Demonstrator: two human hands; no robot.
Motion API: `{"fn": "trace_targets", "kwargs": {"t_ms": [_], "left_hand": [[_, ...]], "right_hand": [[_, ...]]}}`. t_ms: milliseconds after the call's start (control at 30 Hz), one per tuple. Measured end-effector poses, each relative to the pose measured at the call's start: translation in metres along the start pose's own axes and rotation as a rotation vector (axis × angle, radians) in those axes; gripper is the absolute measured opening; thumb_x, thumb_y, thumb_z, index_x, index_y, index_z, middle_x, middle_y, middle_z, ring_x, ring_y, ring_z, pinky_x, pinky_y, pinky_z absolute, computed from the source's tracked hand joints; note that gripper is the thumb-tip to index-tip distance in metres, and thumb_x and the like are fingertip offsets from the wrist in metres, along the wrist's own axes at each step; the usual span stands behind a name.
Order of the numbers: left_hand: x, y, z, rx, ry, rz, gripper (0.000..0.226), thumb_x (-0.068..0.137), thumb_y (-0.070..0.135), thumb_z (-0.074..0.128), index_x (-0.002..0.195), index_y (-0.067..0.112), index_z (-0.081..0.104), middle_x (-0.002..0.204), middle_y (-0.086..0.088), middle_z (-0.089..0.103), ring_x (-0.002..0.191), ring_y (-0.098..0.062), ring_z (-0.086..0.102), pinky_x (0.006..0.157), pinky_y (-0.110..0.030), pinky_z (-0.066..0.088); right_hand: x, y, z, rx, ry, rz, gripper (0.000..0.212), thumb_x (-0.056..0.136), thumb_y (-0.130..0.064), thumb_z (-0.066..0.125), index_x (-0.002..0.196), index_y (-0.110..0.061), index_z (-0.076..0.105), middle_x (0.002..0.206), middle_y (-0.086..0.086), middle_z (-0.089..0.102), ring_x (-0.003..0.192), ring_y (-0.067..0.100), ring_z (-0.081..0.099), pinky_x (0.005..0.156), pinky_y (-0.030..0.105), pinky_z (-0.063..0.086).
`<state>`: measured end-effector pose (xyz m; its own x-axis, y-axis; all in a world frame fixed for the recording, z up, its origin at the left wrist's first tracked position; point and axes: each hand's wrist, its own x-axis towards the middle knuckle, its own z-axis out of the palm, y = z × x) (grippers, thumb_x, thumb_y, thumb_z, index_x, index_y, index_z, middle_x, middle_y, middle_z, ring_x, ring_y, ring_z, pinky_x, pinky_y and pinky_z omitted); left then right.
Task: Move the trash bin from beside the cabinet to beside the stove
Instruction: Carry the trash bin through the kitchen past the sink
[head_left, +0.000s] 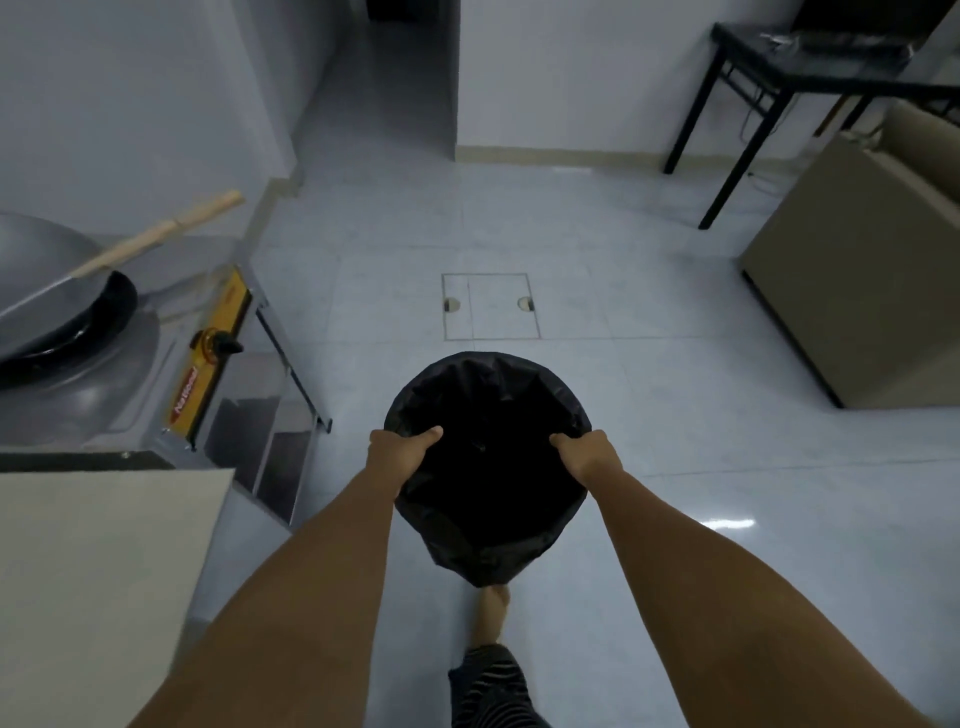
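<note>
The trash bin (485, 395) is round and lined with a black bag; I see it from above, held up in front of me over the tiled floor. My left hand (400, 454) grips its left rim and my right hand (587, 457) grips its right rim, thumbs inside. The stove (208, 364) stands to the left, a steel unit with a yellow front panel and a black knob. A large steel wok (47, 291) with a wooden handle sits on it. The bin is about a step to the right of the stove's front corner.
A pale counter top (104, 561) lies at the near left beside the stove. A floor hatch (491, 306) is set in the tiles ahead. A beige cabinet (862, 280) and a black table (753, 78) stand at the right. A doorway (384, 93) opens at the back.
</note>
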<state>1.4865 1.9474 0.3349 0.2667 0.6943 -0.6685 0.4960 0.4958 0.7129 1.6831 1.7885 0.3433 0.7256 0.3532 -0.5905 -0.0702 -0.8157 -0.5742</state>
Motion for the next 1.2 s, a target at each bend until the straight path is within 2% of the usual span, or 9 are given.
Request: {"fn": "trace_targets", "kwargs": {"t_ms": [133, 300, 533, 633, 767, 933, 1100, 1200], "left_hand": [[0.055, 0.061, 0.022, -0.017, 0.063, -0.033, 0.119, 0.077, 0.048, 0.081, 0.161, -0.001, 0.012, 0.163, -0.021, 0.031, 0.146, -0.04, 0.04, 0.118, -0.049, 0.037], [0.111, 0.128, 0.04, -0.017, 0.06, -0.048, 0.112, 0.078, 0.048, 0.08, 0.158, -0.001, 0.019, 0.159, -0.022, 0.037, 0.143, -0.041, 0.043, 0.116, -0.048, 0.039], [0.196, 0.202, 0.034, -0.092, 0.101, -0.085, 0.114, 0.076, 0.05, 0.08, 0.158, -0.001, 0.02, 0.158, -0.022, 0.039, 0.142, -0.042, 0.044, 0.115, -0.05, 0.04], [0.238, 0.229, 0.02, -0.139, 0.119, -0.099, 0.115, 0.076, 0.051, 0.081, 0.159, 0.0, 0.02, 0.158, -0.022, 0.039, 0.142, -0.041, 0.045, 0.115, -0.049, 0.041], [0.302, 0.273, -0.007, -0.199, 0.181, -0.117, 0.115, 0.076, 0.05, 0.081, 0.159, 0.001, 0.02, 0.158, -0.021, 0.039, 0.142, -0.041, 0.045, 0.115, -0.05, 0.041], [0.359, 0.316, -0.048, -0.267, 0.239, -0.14, 0.11, 0.077, 0.047, 0.081, 0.157, -0.001, 0.023, 0.156, -0.023, 0.042, 0.14, -0.042, 0.046, 0.115, -0.053, 0.041], [0.408, 0.342, -0.091, -0.366, 0.328, -0.167, 0.11, 0.079, 0.047, 0.08, 0.158, -0.001, 0.021, 0.157, -0.023, 0.04, 0.141, -0.042, 0.045, 0.115, -0.052, 0.04], [0.437, 0.347, -0.112, -0.45, 0.374, -0.188, 0.113, 0.078, 0.046, 0.081, 0.159, -0.002, 0.018, 0.157, -0.023, 0.039, 0.141, -0.043, 0.045, 0.116, -0.053, 0.04]], "right_hand": [[0.068, -0.057, -0.014, -0.033, -0.014, 0.01, 0.079, 0.089, -0.041, 0.061, 0.148, 0.005, 0.033, 0.142, 0.024, 0.051, 0.127, 0.042, 0.052, 0.101, 0.044, 0.044], [0.135, -0.127, -0.038, -0.07, -0.033, 0.004, 0.079, 0.089, -0.042, 0.061, 0.148, 0.003, 0.034, 0.141, 0.023, 0.053, 0.124, 0.041, 0.055, 0.1, 0.044, 0.047], [0.222, -0.238, -0.036, -0.137, -0.08, -0.079, 0.081, 0.088, -0.044, 0.061, 0.148, 0.001, 0.033, 0.14, 0.022, 0.053, 0.122, 0.041, 0.056, 0.101, 0.045, 0.047], [0.261, -0.287, -0.019, -0.177, -0.103, -0.131, 0.079, 0.09, -0.043, 0.06, 0.149, 0.002, 0.033, 0.14, 0.022, 0.053, 0.123, 0.04, 0.056, 0.099, 0.044, 0.048], [0.315, -0.362, 0.016, -0.226, -0.141, -0.16, 0.075, 0.091, -0.04, 0.059, 0.147, 0.004, 0.035, 0.134, 0.021, 0.057, 0.116, 0.038, 0.059, 0.083, 0.037, 0.046], [0.357, -0.446, 0.056, -0.287, -0.18, -0.18, 0.078, 0.09, -0.042, 0.058, 0.149, 0.001, 0.031, 0.137, 0.02, 0.055, 0.119, 0.038, 0.057, 0.083, 0.036, 0.044], [0.391, -0.528, 0.105, -0.358, -0.261, -0.257, 0.081, 0.089, -0.042, 0.059, 0.15, 0.002, 0.028, 0.139, 0.021, 0.053, 0.121, 0.038, 0.056, 0.092, 0.041, 0.047], [0.415, -0.569, 0.14, -0.407, -0.327, -0.303, 0.081, 0.09, -0.042, 0.058, 0.151, 0.001, 0.026, 0.14, 0.021, 0.052, 0.121, 0.038, 0.056, 0.089, 0.039, 0.047]]}}
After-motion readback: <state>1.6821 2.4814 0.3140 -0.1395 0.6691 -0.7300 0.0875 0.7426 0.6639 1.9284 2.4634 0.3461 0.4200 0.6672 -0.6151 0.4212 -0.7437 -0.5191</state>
